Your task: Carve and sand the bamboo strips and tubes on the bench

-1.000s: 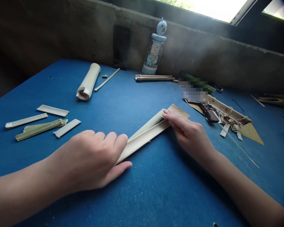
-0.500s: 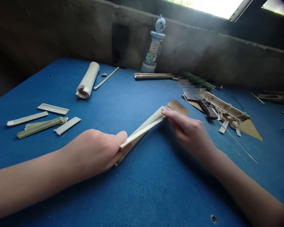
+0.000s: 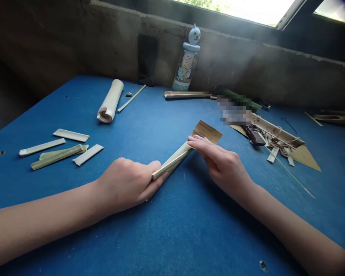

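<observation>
Head view: left hand point(image 3: 126, 185) pinches split bamboo strip point(image 3: 172, 163), right hand point(image 3: 221, 165) grips its far end, hands close, over blue tabletop point(image 3: 166, 237). Brown card point(image 3: 206, 132) at right fingers, print too small to read. Cartoon-printed bottle point(image 3: 185, 65) by concrete wall point(image 3: 74, 42), no legible text. Pixelated patch point(image 3: 234, 111) hides stuff beside knife handle point(image 3: 255, 135).

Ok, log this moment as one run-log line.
left hand: grips bamboo strips | right hand: pinches strips and tan printed card | surface: blue table
</observation>
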Demonstrator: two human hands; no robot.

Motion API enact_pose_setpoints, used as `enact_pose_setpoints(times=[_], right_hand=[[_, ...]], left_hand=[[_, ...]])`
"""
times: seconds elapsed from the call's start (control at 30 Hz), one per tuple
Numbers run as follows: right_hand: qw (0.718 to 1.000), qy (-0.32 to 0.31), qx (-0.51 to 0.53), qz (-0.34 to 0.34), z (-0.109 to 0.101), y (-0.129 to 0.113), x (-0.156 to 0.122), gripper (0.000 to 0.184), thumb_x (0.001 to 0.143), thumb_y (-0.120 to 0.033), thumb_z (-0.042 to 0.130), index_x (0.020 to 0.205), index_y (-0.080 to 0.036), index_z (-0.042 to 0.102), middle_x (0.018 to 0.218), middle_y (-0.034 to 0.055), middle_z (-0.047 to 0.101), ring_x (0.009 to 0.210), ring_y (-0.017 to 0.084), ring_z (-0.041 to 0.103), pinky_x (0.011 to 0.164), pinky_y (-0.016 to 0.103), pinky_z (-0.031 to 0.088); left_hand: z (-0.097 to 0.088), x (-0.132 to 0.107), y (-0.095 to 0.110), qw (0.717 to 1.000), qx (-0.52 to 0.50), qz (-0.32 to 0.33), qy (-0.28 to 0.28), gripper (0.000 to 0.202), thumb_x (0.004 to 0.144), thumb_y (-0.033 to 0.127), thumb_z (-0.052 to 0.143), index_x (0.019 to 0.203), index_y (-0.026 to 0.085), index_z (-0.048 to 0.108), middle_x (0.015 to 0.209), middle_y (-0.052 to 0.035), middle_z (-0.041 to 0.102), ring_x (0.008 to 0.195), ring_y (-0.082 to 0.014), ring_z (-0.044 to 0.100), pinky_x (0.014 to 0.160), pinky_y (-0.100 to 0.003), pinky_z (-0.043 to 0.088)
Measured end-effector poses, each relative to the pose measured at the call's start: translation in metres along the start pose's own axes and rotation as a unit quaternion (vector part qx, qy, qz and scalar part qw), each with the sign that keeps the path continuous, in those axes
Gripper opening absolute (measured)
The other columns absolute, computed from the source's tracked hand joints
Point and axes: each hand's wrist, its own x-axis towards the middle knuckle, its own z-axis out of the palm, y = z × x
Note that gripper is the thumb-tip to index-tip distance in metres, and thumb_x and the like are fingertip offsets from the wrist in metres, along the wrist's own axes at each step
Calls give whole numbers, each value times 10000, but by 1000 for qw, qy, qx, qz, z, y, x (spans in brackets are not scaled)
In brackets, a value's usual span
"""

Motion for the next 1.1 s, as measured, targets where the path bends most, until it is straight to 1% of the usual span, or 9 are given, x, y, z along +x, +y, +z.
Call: enact_pose_setpoints(times=[0.07,0.2,0.4,0.57,0.67,0.73,0.87,1.0,1.1], right_hand=[[1000,-3,18,7,1,-2,1,419,1056,-31,459,1361,-171,710,1405,135,758,1400,240,665,1249,445,508],[987,-67,117,-84,4,-11,2,507,1043,6,414,1448,-178,655,1472,121,719,1466,208,604,1264,420,493],[1000,5,15,1,1,5,2,463,1055,-34,452,1370,-236,725,1367,83,784,1354,238,699,1229,475,533],[988,-56,75,-126,3,-6,3,444,1065,-22,417,1401,-119,692,1456,143,720,1452,212,615,1254,394,507],[999,4,-29,-25,2,8,2,436,1061,-35,453,1384,-154,721,1407,154,745,1367,265,683,1225,479,531],[999,24,-39,1,2,10,2,453,1050,-24,462,1400,-164,713,1403,146,749,1361,273,684,1219,487,536],[988,-41,51,-137,6,-2,2,453,1050,-12,444,1428,-107,675,1459,167,708,1454,243,609,1250,427,513],[997,39,-54,-23,6,-3,4,442,1036,8,458,1360,-133,724,1364,168,767,1344,270,697,1210,460,545],[995,-19,1,-102,8,-9,3,455,1021,40,441,1390,-63,685,1452,196,709,1456,260,607,1262,446,494]], left_hand=[[1,0,0,1000,-3,2,5,515,1145,363,170,875,227,587,531,6,609,399,-196,542,475,-360,206],[2,-1,-1,1000,-11,13,22,528,1144,384,167,970,216,636,651,-34,721,464,-208,620,495,-354,249],[2,-1,0,1000,-14,-7,13,472,1133,361,212,876,230,584,528,3,610,394,-190,521,466,-356,206],[3,-1,-1,999,-26,10,19,474,1137,410,230,894,231,596,622,-18,695,470,-204,617,479,-340,264],[3,0,-2,1000,-17,-11,12,519,1151,443,190,862,232,566,505,18,579,372,-179,487,456,-335,173],[3,0,-2,1000,-16,-13,5,518,1149,432,180,852,235,557,505,16,578,375,-178,489,462,-339,168],[4,-1,-2,1000,-22,0,-1,479,1127,408,210,937,227,611,587,-8,663,452,-194,589,484,-344,238],[4,-1,-1,1000,-10,-24,-11,495,1130,388,207,901,225,614,507,7,580,395,-190,489,479,-357,191],[4,0,-2,1000,-16,-19,-18,506,1130,422,213,929,228,634,601,-12,683,459,-196,586,497,-342,209]])
